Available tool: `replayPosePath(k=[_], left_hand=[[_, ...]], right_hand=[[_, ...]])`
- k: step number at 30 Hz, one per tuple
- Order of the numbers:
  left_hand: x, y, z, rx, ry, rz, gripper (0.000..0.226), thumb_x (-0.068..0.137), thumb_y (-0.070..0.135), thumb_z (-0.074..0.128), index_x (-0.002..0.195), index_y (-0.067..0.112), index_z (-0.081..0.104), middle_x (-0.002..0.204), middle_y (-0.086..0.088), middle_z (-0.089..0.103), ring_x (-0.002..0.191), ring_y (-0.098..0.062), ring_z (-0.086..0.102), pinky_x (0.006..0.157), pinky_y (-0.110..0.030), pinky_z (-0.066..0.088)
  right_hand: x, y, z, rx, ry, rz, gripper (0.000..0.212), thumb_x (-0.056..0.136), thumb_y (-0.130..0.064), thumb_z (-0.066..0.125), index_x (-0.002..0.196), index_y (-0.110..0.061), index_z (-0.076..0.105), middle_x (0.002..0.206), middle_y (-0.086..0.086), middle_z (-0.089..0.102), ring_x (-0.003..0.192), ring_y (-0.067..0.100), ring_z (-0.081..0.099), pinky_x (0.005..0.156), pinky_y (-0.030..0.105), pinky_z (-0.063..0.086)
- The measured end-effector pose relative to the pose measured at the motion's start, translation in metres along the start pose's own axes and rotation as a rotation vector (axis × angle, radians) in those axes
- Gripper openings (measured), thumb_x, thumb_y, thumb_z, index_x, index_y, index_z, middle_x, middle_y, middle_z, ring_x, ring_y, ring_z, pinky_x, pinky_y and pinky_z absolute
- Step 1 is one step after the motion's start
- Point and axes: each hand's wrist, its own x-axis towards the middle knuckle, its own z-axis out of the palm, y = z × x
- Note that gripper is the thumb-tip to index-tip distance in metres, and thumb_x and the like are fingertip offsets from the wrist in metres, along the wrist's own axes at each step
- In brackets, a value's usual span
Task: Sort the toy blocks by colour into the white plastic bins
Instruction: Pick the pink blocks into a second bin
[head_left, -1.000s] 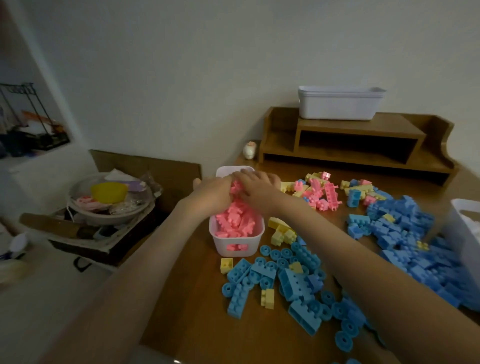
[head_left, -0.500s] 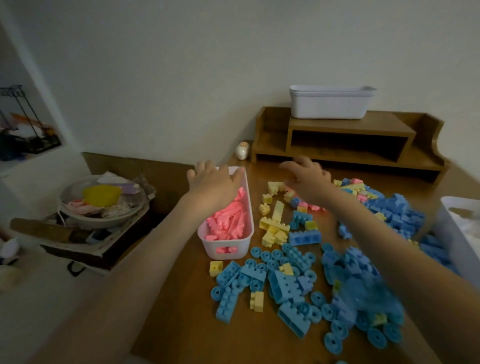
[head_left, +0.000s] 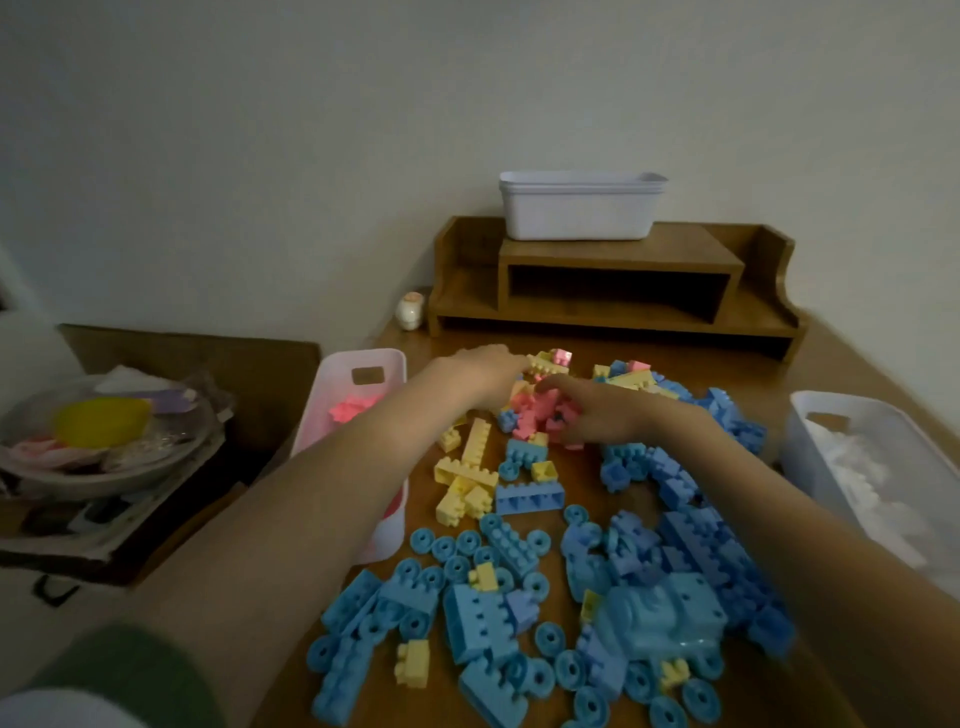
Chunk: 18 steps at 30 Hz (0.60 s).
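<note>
While right hand (head_left: 597, 418) touches pink blocks (head_left: 537, 415), bin (head_left: 332, 374) points lengthwise away

Both forearms stretched forward, left grip (head_left: 485, 370) palm down, right grip (head_left: 597, 415) close beside it, knuckles up

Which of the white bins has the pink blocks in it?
The bin at the table's left edge: pink blocks show inside. The right-hand bin holds something white; the shelf bin has its inside hidden.

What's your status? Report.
Left grip at yellow plastic blocks; right grip over pink plastic toy blocks, hold unclear. White plastic bin holds pinks, left side. Yellows intermixed.
</note>
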Motion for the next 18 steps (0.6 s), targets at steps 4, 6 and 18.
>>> replayPosePath(k=[4, 6, 18], left_hand=[[0.008, -0.003, 0.008, -0.018, 0.052, 0.0, 0.033, 0.094, 0.006, 0.041, 0.125, 0.012, 0.051, 0.12, -0.012, 0.052, 0.106, -0.028, 0.053, 0.079, -0.032, 0.043], [0.009, -0.006, 0.008, -0.028, 0.086, -0.003, 0.029, 0.094, 0.007, 0.043, 0.119, 0.013, 0.056, 0.115, -0.01, 0.054, 0.102, -0.027, 0.054, 0.075, -0.031, 0.043], [-0.004, -0.002, 0.003, -0.17, 0.081, 0.072, 0.027, 0.099, 0.026, 0.034, 0.118, 0.02, 0.052, 0.096, -0.001, 0.057, 0.078, -0.016, 0.05, 0.057, -0.028, 0.034]], right_hand=[[0.002, 0.006, -0.006, 0.185, 0.039, 0.049, 0.057, 0.093, -0.022, 0.051, 0.144, -0.027, 0.025, 0.117, 0.003, 0.051, 0.092, 0.018, 0.053, 0.076, 0.028, 0.046], [0.005, 0.003, -0.01, 0.281, 0.097, 0.067, 0.05, 0.095, -0.018, 0.045, 0.142, -0.024, 0.031, 0.106, 0.004, 0.057, 0.086, 0.018, 0.056, 0.067, 0.025, 0.047], [0.022, -0.008, 0.004, -0.208, 0.186, 0.005, 0.054, 0.088, -0.01, 0.057, 0.138, -0.02, 0.042, 0.14, 0.007, 0.033, 0.125, 0.029, 0.039, 0.098, 0.036, 0.044]])
